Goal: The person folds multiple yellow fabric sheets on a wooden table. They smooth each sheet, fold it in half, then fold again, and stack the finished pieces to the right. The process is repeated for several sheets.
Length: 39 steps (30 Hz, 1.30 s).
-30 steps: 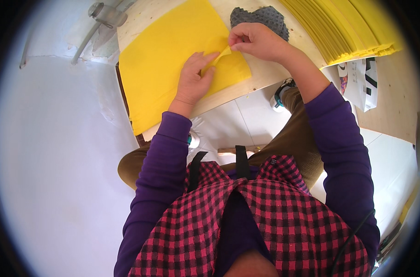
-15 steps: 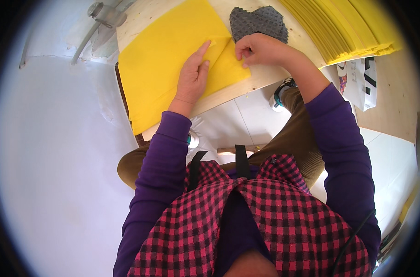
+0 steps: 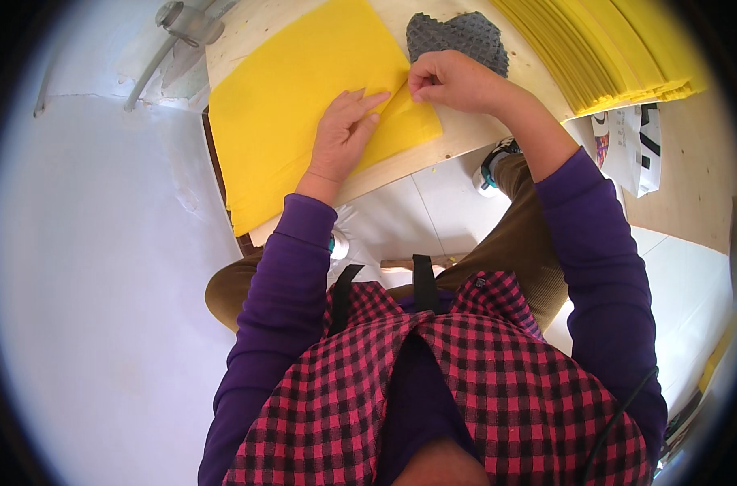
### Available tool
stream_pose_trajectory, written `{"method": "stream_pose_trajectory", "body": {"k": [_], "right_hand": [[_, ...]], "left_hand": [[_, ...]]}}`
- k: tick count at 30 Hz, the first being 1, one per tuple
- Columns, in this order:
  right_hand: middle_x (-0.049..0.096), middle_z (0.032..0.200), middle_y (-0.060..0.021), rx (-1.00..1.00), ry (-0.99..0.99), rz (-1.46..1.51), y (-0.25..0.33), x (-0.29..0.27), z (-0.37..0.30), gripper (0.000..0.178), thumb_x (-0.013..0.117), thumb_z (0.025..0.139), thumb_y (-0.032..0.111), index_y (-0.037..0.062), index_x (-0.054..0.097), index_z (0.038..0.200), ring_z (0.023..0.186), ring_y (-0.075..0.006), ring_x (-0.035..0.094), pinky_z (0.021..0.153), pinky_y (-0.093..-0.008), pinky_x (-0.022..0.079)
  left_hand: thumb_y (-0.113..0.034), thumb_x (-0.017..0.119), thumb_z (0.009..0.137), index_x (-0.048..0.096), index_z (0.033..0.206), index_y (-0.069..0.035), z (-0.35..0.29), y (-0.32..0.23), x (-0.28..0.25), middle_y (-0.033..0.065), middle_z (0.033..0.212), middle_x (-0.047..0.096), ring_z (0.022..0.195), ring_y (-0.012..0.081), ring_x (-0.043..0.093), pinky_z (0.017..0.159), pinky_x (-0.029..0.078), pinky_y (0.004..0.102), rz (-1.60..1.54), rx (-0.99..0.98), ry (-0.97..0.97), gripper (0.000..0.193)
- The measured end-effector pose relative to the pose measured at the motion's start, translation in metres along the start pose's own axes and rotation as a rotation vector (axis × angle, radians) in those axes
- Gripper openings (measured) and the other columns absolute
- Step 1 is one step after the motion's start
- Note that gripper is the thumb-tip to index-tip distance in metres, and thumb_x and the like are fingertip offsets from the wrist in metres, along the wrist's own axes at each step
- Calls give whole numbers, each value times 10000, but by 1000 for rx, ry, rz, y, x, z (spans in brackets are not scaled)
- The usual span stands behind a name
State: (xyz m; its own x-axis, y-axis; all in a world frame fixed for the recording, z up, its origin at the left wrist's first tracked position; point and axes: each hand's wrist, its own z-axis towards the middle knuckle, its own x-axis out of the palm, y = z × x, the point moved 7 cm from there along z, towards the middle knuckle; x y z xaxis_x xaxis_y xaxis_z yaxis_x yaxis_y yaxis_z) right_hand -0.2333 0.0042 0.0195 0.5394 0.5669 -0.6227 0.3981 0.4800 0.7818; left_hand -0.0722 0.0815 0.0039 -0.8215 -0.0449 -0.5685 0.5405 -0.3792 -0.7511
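A large yellow sheet (image 3: 295,105), either paper or thin cloth, lies over the left part of the wooden table (image 3: 538,73). My left hand (image 3: 344,134) rests on it near its close edge, fingers spread and the index stretched to the right. With thumb and fingers pinched together, my right hand (image 3: 453,83) is at the sheet's right edge. A small crease or lifted flap runs from that pinch down toward my left fingertips. Just beyond my right hand lies a crumpled dark grey textured cloth (image 3: 457,39).
A thick stack of folded yellow sheets (image 3: 603,49) fills the table's far right. At the far left is a clear jar-like container (image 3: 192,26) beside the white wall (image 3: 101,243). Below the stack stands a white printed bag (image 3: 632,150). My knees are under the table edge.
My right hand has moved slightly up and left along the sheet's edge. My left fingers have spread, the index swinging right. The crease in the sheet has become narrower.
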Motion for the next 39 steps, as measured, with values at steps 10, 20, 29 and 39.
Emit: {"method": "stream_pose_trajectory", "body": {"k": [10,20,29,39], "right_hand": [[555,772,-23,-23,-68,71,0,-9,-2,151,711,755,52,32,620,874,708,-128,521,662,-268,448],[597,763,-34,117,137,-38,-10,10,-6,139,731,727,54,34,628,818,717,-137,557,649,-286,453],[596,785,-47,26,38,14,-4,5,-3,93,682,790,62,21,616,842,727,-149,548,663,-288,454],[584,797,-43,-100,-95,7,7,-3,-1,94,658,815,64,9,603,869,723,-147,539,664,-283,451]], "left_hand": [[6,620,798,661,1103,-63,3,-3,-1,127,923,609,806,263,554,714,462,315,-15,68,-83,315],[33,538,840,454,1407,-116,1,-10,-3,80,896,577,673,168,452,661,432,273,16,-89,-107,592],[78,499,824,666,1124,-75,4,-16,-2,112,863,584,806,280,540,767,455,321,59,147,-43,376],[-55,704,746,697,1024,-71,1,-11,1,168,990,621,947,330,581,864,467,363,62,109,-51,279]]}}
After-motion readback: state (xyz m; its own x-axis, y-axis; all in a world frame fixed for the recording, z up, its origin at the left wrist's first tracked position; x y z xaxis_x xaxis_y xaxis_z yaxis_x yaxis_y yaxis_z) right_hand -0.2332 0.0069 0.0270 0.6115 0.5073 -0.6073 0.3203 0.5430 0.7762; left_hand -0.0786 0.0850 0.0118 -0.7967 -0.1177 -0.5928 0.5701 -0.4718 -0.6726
